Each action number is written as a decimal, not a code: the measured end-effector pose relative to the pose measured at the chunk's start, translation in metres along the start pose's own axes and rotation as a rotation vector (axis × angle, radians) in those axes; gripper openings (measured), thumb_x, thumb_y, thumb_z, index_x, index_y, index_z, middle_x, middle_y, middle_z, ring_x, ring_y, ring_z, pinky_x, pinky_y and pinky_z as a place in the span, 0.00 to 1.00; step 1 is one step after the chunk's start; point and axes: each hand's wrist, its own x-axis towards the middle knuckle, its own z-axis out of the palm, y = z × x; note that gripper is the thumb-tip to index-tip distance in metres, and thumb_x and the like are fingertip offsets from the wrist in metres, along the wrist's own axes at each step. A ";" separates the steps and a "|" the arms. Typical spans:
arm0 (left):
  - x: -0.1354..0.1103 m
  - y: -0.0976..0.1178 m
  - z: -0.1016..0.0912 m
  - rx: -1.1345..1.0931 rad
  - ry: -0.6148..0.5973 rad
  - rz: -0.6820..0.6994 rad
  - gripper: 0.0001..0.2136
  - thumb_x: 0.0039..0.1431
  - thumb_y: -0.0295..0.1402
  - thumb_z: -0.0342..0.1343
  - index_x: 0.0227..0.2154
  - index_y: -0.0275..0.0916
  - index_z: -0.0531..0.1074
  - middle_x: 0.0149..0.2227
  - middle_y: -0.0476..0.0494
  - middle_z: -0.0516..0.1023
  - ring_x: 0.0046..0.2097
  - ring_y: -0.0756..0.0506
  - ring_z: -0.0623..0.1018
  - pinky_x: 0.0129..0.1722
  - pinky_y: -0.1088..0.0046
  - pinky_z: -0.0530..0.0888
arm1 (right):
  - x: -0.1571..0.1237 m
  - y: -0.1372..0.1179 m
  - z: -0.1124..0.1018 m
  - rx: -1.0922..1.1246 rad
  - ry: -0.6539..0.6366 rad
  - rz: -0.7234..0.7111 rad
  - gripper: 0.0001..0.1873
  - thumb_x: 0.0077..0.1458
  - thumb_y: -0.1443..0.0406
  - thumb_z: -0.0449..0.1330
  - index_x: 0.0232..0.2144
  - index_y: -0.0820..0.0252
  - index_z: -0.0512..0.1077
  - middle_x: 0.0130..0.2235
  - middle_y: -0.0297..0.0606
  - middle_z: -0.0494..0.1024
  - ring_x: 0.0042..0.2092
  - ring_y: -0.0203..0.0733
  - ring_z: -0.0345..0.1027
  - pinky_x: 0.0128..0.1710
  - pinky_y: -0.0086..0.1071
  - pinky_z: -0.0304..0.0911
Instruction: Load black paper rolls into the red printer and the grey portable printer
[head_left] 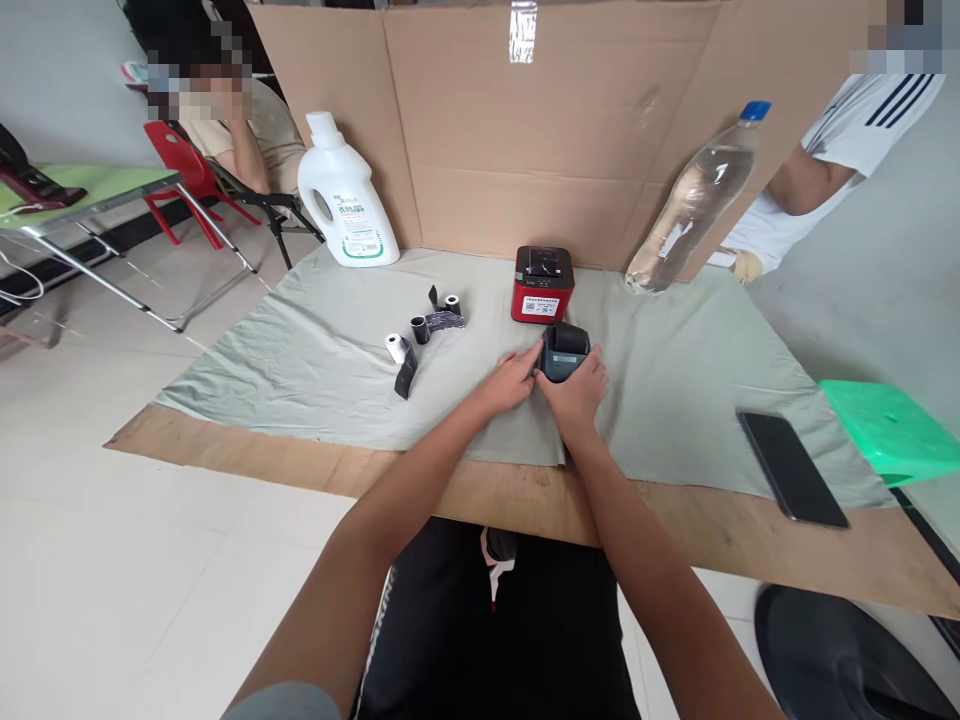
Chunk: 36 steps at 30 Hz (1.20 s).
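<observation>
A small dark grey printer (565, 352) sits on the pale green cloth (300, 360) near the table's middle. My right hand (576, 392) wraps round its near side, fingers curled against the casing. My left hand (511, 380) rests on the cloth with its fingertips touching the printer's left edge. Just behind stands a red printer (542, 284) with a black top. Left of my hands lie a white paper roll (396, 347), a dark roll (420, 329) with a loose strip, and another small roll (452, 302).
A white detergent jug (345, 195) stands at the back left, a clear plastic bottle (694, 200) leans at the back right against a cardboard screen (540, 120). A black phone (791, 466) lies at the right edge. A green stool (889, 425) stands right. Other people sit behind.
</observation>
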 end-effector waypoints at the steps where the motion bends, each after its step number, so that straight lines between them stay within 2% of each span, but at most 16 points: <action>1: 0.001 0.000 0.001 -0.002 0.002 -0.007 0.37 0.65 0.26 0.43 0.77 0.37 0.44 0.77 0.42 0.54 0.76 0.42 0.61 0.77 0.57 0.55 | 0.000 0.000 0.000 0.003 -0.009 0.001 0.63 0.45 0.51 0.72 0.73 0.69 0.48 0.63 0.65 0.68 0.62 0.72 0.62 0.61 0.61 0.59; 4: 0.005 0.000 -0.002 -0.007 0.007 -0.039 0.36 0.65 0.26 0.43 0.77 0.36 0.46 0.77 0.42 0.55 0.75 0.42 0.63 0.77 0.57 0.55 | 0.001 0.000 -0.001 0.002 -0.040 0.005 0.65 0.45 0.51 0.72 0.74 0.72 0.45 0.62 0.66 0.69 0.62 0.71 0.62 0.61 0.59 0.59; 8: 0.011 0.000 -0.012 -0.003 -0.024 -0.110 0.35 0.63 0.22 0.41 0.74 0.37 0.55 0.74 0.46 0.62 0.73 0.43 0.67 0.77 0.58 0.56 | 0.000 -0.004 -0.003 -0.010 -0.033 -0.026 0.63 0.46 0.53 0.71 0.73 0.73 0.46 0.63 0.65 0.68 0.61 0.69 0.62 0.62 0.58 0.58; 12: 0.007 0.006 -0.013 0.102 -0.023 -0.139 0.31 0.64 0.24 0.43 0.71 0.35 0.61 0.72 0.40 0.67 0.72 0.42 0.69 0.78 0.54 0.49 | -0.002 -0.009 -0.004 -0.034 -0.035 -0.064 0.61 0.47 0.53 0.70 0.73 0.70 0.46 0.65 0.64 0.67 0.61 0.68 0.62 0.62 0.58 0.58; 15: 0.001 0.013 -0.009 0.139 -0.012 -0.126 0.29 0.68 0.26 0.40 0.71 0.33 0.60 0.73 0.37 0.64 0.73 0.43 0.66 0.78 0.54 0.47 | -0.002 -0.012 -0.006 -0.079 -0.060 0.018 0.61 0.48 0.51 0.70 0.73 0.70 0.47 0.64 0.63 0.69 0.61 0.68 0.63 0.62 0.59 0.56; 20: 0.000 0.014 -0.005 0.074 0.003 -0.143 0.33 0.67 0.26 0.41 0.75 0.40 0.52 0.74 0.41 0.63 0.74 0.45 0.64 0.78 0.53 0.47 | -0.002 -0.014 -0.010 -0.083 -0.066 0.054 0.62 0.47 0.50 0.71 0.73 0.69 0.48 0.63 0.63 0.69 0.62 0.68 0.64 0.63 0.58 0.56; 26: 0.005 0.012 -0.007 -0.023 0.018 -0.191 0.34 0.64 0.26 0.44 0.74 0.43 0.58 0.76 0.48 0.58 0.79 0.43 0.53 0.78 0.52 0.47 | -0.001 -0.014 -0.010 -0.052 -0.075 0.063 0.61 0.46 0.50 0.71 0.73 0.68 0.48 0.64 0.63 0.68 0.63 0.69 0.63 0.63 0.59 0.56; 31: 0.008 0.011 -0.010 -0.053 0.008 -0.227 0.34 0.63 0.25 0.43 0.72 0.46 0.60 0.76 0.49 0.57 0.79 0.43 0.51 0.78 0.50 0.44 | 0.003 -0.012 -0.008 0.009 -0.080 0.038 0.57 0.43 0.53 0.72 0.68 0.71 0.53 0.63 0.65 0.67 0.65 0.69 0.60 0.65 0.57 0.57; 36: 0.007 0.010 -0.008 -0.049 0.031 -0.230 0.34 0.63 0.25 0.44 0.72 0.45 0.61 0.76 0.48 0.57 0.79 0.44 0.52 0.78 0.49 0.43 | 0.004 -0.010 -0.007 0.047 -0.072 0.037 0.56 0.42 0.53 0.72 0.67 0.70 0.56 0.62 0.65 0.67 0.64 0.70 0.60 0.65 0.59 0.56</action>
